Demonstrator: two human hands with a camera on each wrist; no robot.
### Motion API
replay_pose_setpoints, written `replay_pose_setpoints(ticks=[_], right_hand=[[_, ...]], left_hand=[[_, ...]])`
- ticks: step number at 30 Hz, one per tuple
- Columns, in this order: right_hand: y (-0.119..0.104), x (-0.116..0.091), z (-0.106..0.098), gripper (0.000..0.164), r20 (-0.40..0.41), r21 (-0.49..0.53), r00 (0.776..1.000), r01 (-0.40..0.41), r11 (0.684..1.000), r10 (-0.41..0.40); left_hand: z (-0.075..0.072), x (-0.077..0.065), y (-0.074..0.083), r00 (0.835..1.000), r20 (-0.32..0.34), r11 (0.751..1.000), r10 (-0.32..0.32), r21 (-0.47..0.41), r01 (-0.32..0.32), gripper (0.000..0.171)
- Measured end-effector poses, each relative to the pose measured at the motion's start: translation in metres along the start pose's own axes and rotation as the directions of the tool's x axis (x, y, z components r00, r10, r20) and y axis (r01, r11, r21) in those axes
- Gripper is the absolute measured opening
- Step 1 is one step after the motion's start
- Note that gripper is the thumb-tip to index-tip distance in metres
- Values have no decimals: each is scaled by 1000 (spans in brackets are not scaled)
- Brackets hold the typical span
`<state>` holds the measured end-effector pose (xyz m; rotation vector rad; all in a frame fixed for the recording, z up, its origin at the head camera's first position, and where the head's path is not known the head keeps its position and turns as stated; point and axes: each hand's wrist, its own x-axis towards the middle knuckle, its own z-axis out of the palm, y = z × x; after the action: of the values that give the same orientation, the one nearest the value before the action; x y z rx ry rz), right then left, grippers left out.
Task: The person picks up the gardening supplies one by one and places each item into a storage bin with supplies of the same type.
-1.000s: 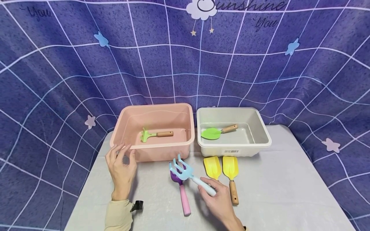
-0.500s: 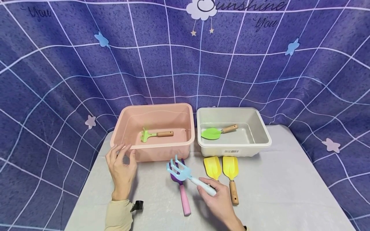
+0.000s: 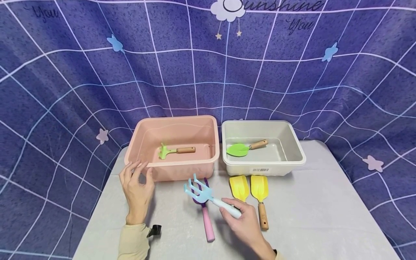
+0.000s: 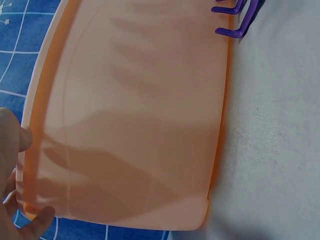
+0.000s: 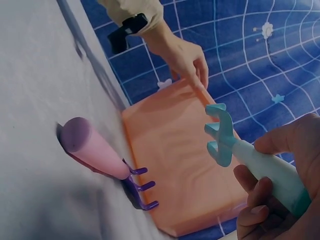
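Hands curled round bin rim, fork

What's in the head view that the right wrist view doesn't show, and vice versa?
Only the head view shows the gray bin and its green trowel, the green rake in the pink bin, and two yellow scoops.
Only the right wrist view shows fingers curled beneath the blue fork.
Both share that fork, the right hand, the left hand at the pink bin's rim, and the purple fork.
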<state>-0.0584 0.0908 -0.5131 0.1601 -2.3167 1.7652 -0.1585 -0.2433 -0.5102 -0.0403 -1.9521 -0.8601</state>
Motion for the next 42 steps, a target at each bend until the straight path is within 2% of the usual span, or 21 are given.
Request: replay_pose_setpoints(ticks=[11, 23, 35, 42], right_hand=[[-6, 7, -4, 28, 45, 2, 999, 2, 1000, -2], [-9, 11, -6, 28, 56, -6, 998, -15, 1000, 15], [-12, 17, -11, 29, 8, -10, 999, 50, 999, -50], [-13, 19, -13, 28, 0, -23, 999, 44, 999, -44]], left_hand=[[0, 0, 0, 1000, 4, 1000, -11, 5, 11, 24], [0, 0, -1, 1000, 6, 1000, -6, 7, 6, 24], [-1, 0, -1, 1000, 5, 1000, -11, 10, 11, 23], [-1, 0, 0, 1000, 2, 1000, -11, 14, 11, 23]])
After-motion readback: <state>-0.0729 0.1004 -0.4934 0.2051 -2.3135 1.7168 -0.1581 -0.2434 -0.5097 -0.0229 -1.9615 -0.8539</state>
